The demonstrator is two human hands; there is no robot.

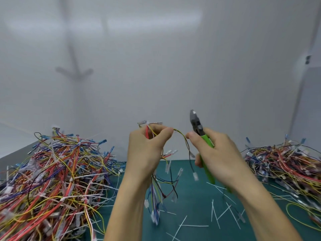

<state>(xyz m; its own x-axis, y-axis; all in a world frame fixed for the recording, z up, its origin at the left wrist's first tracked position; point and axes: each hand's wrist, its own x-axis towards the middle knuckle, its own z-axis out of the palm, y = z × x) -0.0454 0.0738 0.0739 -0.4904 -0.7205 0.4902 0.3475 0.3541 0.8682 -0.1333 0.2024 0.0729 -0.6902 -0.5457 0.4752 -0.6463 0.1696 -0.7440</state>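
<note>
The wire bundle [157,192] hangs in the middle of the view, above the table [191,199]. The left hand [147,150] holds it, with the fingers [166,133] curled round its upper end. I judge it light and very limp: the thin strands sag and tangle easily, and the small connectors can catch. The best hold is near the top, where the strands run together. At 3 o'clock from it, the right hand [218,153] grips the green cutters [196,124] and pinches one yellow wire [182,138]. A large wire pile [52,171] lies at 9 o'clock and a second pile [286,162] at 3 o'clock.
</note>
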